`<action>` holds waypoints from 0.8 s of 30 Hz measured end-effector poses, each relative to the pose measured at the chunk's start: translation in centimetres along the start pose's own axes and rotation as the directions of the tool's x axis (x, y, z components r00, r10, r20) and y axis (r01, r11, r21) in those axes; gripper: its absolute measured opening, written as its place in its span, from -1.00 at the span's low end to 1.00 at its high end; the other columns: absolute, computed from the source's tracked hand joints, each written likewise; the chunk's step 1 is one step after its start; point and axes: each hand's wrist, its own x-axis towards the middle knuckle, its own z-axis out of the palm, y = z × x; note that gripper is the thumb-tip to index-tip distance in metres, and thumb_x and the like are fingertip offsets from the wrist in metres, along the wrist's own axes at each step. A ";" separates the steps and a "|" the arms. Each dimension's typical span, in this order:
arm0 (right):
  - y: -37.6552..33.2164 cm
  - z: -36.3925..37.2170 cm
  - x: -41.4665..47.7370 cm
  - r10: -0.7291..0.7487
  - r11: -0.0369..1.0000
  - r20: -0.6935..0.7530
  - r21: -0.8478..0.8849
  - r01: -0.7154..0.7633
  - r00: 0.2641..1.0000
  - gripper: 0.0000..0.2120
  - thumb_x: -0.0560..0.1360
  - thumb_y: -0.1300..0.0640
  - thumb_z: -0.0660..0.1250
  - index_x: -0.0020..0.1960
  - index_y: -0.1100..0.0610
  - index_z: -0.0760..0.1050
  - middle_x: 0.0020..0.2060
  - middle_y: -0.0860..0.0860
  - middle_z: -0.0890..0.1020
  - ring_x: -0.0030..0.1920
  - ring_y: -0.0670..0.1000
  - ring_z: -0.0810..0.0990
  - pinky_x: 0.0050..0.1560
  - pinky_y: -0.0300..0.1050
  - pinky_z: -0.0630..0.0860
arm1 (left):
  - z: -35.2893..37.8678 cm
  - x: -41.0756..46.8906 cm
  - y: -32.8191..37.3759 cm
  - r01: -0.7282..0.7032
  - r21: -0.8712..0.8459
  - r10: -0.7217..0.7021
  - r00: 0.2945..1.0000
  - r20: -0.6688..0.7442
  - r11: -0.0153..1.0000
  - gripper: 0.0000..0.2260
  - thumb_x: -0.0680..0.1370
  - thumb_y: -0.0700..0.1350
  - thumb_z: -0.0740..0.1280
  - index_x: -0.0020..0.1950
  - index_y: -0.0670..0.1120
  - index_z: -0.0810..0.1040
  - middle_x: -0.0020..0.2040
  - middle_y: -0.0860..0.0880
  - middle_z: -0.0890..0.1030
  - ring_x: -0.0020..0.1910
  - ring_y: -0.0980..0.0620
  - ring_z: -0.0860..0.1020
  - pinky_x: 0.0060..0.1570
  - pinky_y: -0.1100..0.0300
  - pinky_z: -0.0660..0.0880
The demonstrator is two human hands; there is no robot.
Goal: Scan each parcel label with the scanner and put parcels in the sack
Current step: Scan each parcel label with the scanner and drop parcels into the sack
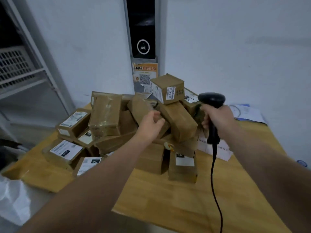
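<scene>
A heap of brown cardboard parcels with white labels covers the wooden table. My left hand reaches into the middle of the heap, thumb and curled fingers closing on the end of a slanted brown parcel. My right hand grips the handle of the black scanner, held upright to the right of the heap with its head toward the parcels; its cable hangs down over the table. A small labelled box tops the pile. The white sack shows at the lower left.
Loose papers lie on the table's far right. A wall-mounted terminal with a QR sticker stands behind the heap. A grey metal shelf with a mesh crate is at the left. Bare tabletop lies in front of the pile.
</scene>
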 end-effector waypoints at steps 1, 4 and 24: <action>-1.3 -0.2 1.3 -0.008 1.000 0.000 0.016 0.008 1.000 -0.82 0.46 0.12 0.40 -0.17 0.22 0.51 -0.42 0.12 0.53 -0.46 0.07 0.51 -0.38 -0.10 0.52 | -0.1 1.5 0.9 -0.003 -0.001 0.003 1.000 -0.009 1.000 -0.66 0.63 -0.05 0.25 0.38 -0.10 0.39 0.23 -0.03 0.49 0.12 0.09 0.44 0.07 0.22 0.35; -4.0 0.5 5.1 -0.059 0.998 0.028 0.038 0.058 0.998 -0.79 0.43 0.12 0.44 -0.07 0.23 0.51 -0.39 0.12 0.50 -0.45 0.05 0.47 -0.38 -0.10 0.46 | -0.2 5.9 2.7 0.054 -0.043 -0.055 0.998 -0.023 0.998 -0.59 0.63 0.03 0.22 0.44 -0.11 0.34 0.33 -0.07 0.47 0.22 0.00 0.45 0.17 0.15 0.37; -4.8 7.6 15.7 -0.108 0.993 0.134 0.064 0.100 0.985 -0.86 0.49 0.14 0.43 -0.04 0.09 0.47 -0.16 -0.01 0.57 -0.13 -0.09 0.55 0.00 -0.13 0.51 | 0.6 20.1 0.4 0.459 -0.380 -0.412 0.888 0.202 0.803 -0.22 0.45 0.30 0.35 0.52 -0.09 0.24 0.43 -0.13 0.37 0.33 -0.17 0.42 0.28 -0.02 0.44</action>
